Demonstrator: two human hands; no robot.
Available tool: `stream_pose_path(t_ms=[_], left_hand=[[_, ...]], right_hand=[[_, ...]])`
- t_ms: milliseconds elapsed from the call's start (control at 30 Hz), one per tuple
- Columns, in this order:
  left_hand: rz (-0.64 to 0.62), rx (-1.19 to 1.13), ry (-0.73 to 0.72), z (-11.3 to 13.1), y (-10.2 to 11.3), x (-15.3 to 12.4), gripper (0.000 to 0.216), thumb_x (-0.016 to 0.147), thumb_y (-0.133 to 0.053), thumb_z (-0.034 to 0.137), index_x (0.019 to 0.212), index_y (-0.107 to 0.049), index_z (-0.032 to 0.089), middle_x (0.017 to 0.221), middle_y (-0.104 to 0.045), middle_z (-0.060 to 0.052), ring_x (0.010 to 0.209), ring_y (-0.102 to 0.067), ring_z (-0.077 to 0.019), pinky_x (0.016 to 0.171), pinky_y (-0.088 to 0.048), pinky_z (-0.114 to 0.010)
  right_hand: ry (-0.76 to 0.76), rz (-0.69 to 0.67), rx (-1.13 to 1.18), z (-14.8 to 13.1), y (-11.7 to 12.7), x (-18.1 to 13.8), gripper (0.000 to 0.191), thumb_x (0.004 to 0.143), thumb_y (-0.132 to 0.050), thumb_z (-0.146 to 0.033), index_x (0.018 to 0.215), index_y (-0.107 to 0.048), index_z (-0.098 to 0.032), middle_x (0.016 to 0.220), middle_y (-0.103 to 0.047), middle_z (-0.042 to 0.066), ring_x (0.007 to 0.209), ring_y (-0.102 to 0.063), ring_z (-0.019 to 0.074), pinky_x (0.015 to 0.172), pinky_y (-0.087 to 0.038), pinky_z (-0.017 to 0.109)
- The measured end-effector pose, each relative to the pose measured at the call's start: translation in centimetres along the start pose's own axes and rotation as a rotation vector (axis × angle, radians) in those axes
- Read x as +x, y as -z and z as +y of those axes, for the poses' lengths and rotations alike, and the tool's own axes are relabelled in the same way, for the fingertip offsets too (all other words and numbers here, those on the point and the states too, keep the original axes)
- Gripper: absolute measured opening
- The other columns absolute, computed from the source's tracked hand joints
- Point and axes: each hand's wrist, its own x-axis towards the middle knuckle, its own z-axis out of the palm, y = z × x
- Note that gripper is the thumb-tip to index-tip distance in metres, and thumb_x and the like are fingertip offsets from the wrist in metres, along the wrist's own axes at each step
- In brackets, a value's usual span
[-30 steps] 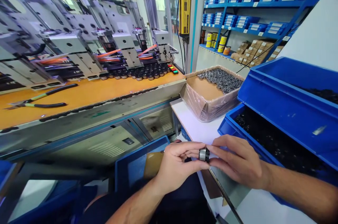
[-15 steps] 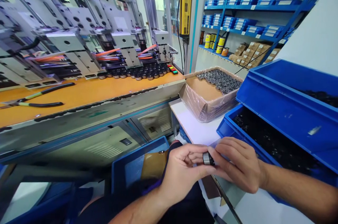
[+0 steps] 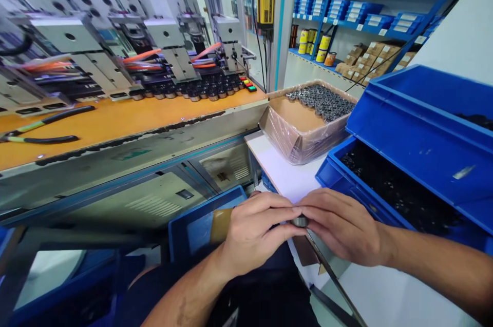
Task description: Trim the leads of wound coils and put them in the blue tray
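Between my two hands is a small round part (image 3: 300, 221), a short cylinder with a grey metal side and black on it. My left hand (image 3: 256, 224) pinches it from the left with thumb and fingers. From the right, the fingertips of my right hand (image 3: 342, 224) press on the same part. Fingers cover most of it, so its finer shape is hidden. Both hands are held above my lap, beside the edge of the white table (image 3: 269, 155).
A plastic-lined carton (image 3: 288, 145) holds rows of similar parts. Blue bins (image 3: 419, 137) with black pieces stand to the right. On the orange bench (image 3: 154, 121) lie pliers (image 3: 46, 124), before a machine and more parts. A blue crate (image 3: 185, 234) sits below.
The round part has turned between my fingers, its metal side less exposed now. My right hand's fingers have straightened and closed in over it. The view has tilted slightly down.
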Motion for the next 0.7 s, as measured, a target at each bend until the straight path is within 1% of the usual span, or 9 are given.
stream_pose_path(t_ms=[100,167,233,300,400,500,567,600,700], left_hand=[[0.052,-0.010,0.038,0.0,-0.6,-0.5,0.025,0.075,-0.080,0.016,0.099,-0.075,0.021,0.085,-0.074,-0.004,0.075,-0.071,-0.0151,0.072,-0.057,-0.028],[0.102,-0.068,0.130,-0.1,-1.2,-0.8,0.031,0.070,-0.084,0.020,0.099,-0.074,0.020,0.091,-0.073,-0.006,0.081,-0.069,-0.0168,0.076,-0.057,-0.029],[0.140,-0.177,0.276,-0.2,-1.8,-1.0,0.038,0.063,-0.089,0.023,0.098,-0.074,0.019,0.092,-0.070,-0.006,0.083,-0.066,-0.0169,0.077,-0.055,-0.029],[0.158,-0.372,0.471,-0.4,-2.4,-1.0,0.036,0.062,-0.089,0.023,0.094,-0.073,0.019,0.085,-0.068,-0.003,0.078,-0.062,-0.0141,0.073,-0.052,-0.025],[0.123,-0.841,0.717,-0.6,-3.0,-0.9,0.030,0.072,-0.083,0.029,0.099,-0.072,0.020,0.081,-0.069,-0.002,0.074,-0.062,-0.0112,0.072,-0.051,-0.022],[0.058,-1.173,0.826,-0.8,-3.2,-1.0,0.037,0.078,-0.077,0.039,0.110,-0.070,0.022,0.080,-0.071,-0.003,0.074,-0.064,-0.0102,0.074,-0.050,-0.022],[0.028,-1.159,0.818,-0.9,-3.0,-1.2,0.034,0.084,-0.072,0.040,0.113,-0.069,0.023,0.081,-0.072,-0.003,0.075,-0.064,-0.0102,0.075,-0.050,-0.022],[0.020,-1.075,0.776,-1.0,-2.8,-1.3,0.032,0.086,-0.069,0.039,0.115,-0.068,0.025,0.086,-0.073,-0.003,0.078,-0.065,-0.0112,0.078,-0.051,-0.023],[0.033,-0.626,0.545,-1.3,-2.0,-1.6,0.031,0.086,-0.069,0.029,0.118,-0.067,0.028,0.109,-0.071,-0.005,0.101,-0.065,-0.0168,0.091,-0.050,-0.028]], right_hand=[[-0.040,-0.013,-0.005,0.0,-0.1,-0.1,0.026,0.091,-0.051,-0.004,0.116,-0.057,-0.007,0.095,-0.067,0.014,0.092,-0.065,0.0204,0.075,-0.062,0.036],[-0.031,0.012,-0.074,0.0,-0.1,-0.2,0.026,0.090,-0.052,-0.005,0.115,-0.057,-0.006,0.094,-0.067,0.014,0.092,-0.065,0.0215,0.075,-0.062,0.036],[-0.005,0.027,-0.134,0.1,-0.3,-0.4,0.026,0.089,-0.054,-0.006,0.115,-0.057,-0.006,0.095,-0.067,0.015,0.093,-0.065,0.0232,0.074,-0.062,0.038],[0.006,0.037,-0.167,0.2,-0.3,-0.5,0.027,0.088,-0.056,-0.006,0.115,-0.058,-0.005,0.097,-0.067,0.016,0.094,-0.064,0.0242,0.075,-0.062,0.040],[-0.062,0.068,-0.161,0.3,-0.3,-0.4,0.028,0.089,-0.060,-0.008,0.117,-0.058,-0.007,0.103,-0.064,0.016,0.099,-0.062,0.0240,0.079,-0.061,0.041],[-0.102,0.097,-0.036,0.3,-0.2,-0.1,0.025,0.090,-0.060,-0.007,0.115,-0.058,-0.007,0.104,-0.063,0.016,0.101,-0.061,0.0228,0.083,-0.060,0.040],[-0.086,0.124,0.026,0.4,-0.2,0.0,0.024,0.089,-0.059,-0.004,0.113,-0.058,-0.006,0.101,-0.064,0.015,0.100,-0.060,0.0221,0.085,-0.059,0.040],[-0.081,0.139,0.032,0.4,-0.3,0.0,0.024,0.089,-0.059,-0.004,0.112,-0.058,-0.006,0.100,-0.064,0.014,0.099,-0.060,0.0218,0.085,-0.059,0.040],[-0.099,0.143,0.004,0.5,-0.6,0.0,0.021,0.091,-0.056,-0.006,0.111,-0.058,-0.006,0.097,-0.065,0.014,0.096,-0.060,0.0211,0.083,-0.058,0.039]])
